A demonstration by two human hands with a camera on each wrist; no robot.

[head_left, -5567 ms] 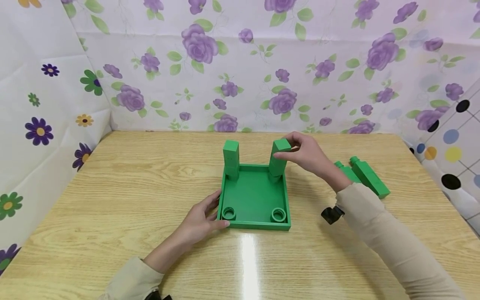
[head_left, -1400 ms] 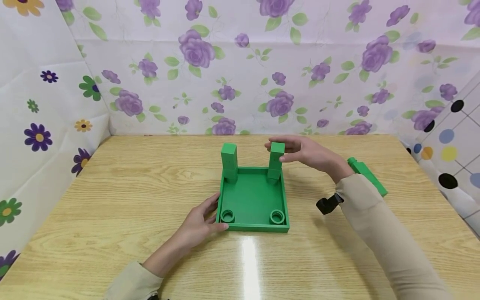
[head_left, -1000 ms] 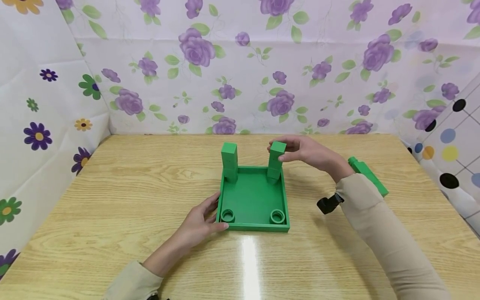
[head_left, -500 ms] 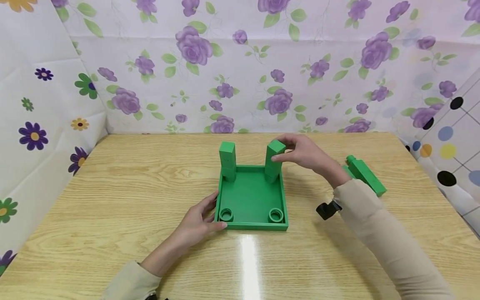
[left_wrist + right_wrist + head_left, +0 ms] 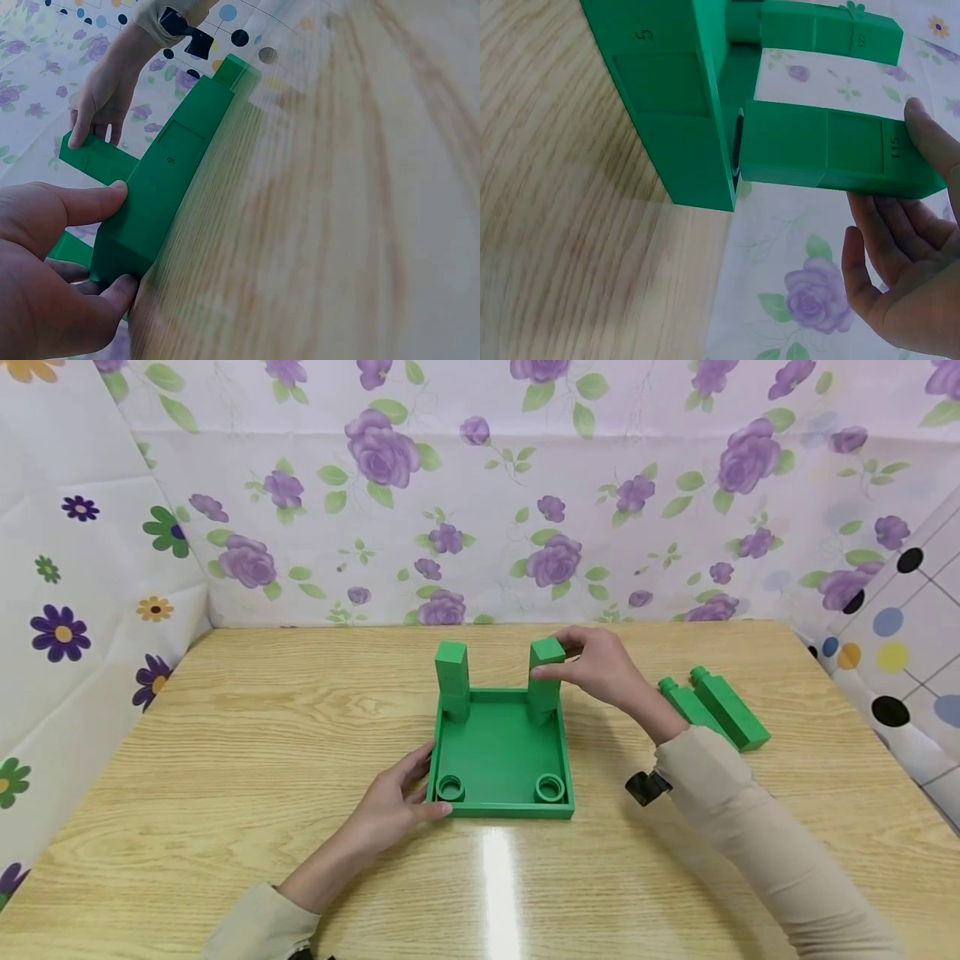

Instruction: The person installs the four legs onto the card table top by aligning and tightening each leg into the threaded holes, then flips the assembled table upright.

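Note:
A green square tray-like board (image 5: 498, 747) with a raised rim lies on the wooden table. My left hand (image 5: 386, 806) grips its near left corner, thumb on the front rim and fingers along the left side. At the far right corner stands a square green leg (image 5: 543, 695); my right hand (image 5: 603, 668) pinches its upper end between thumb and fingers. The right wrist view shows this leg marked 115 (image 5: 817, 146), with a narrow dark gap at its base beside the rim. A matching leg (image 5: 453, 677) stands at the far left corner. Round sockets (image 5: 550, 788) show at both near corners.
Two more green legs (image 5: 731, 710) with threaded ends lie on the table to the right, one partly behind the right sleeve (image 5: 708, 777). Flowered cloth (image 5: 375, 527) hangs behind the table (image 5: 262, 735) and at its sides. A black camera (image 5: 647, 787) sits on the right wrist.
The right hand's fingers, spread loosely around the leg earlier, have drawn in to pinch it, and the leg has turned and stands straighter. The left hand keeps its grip on the corner.

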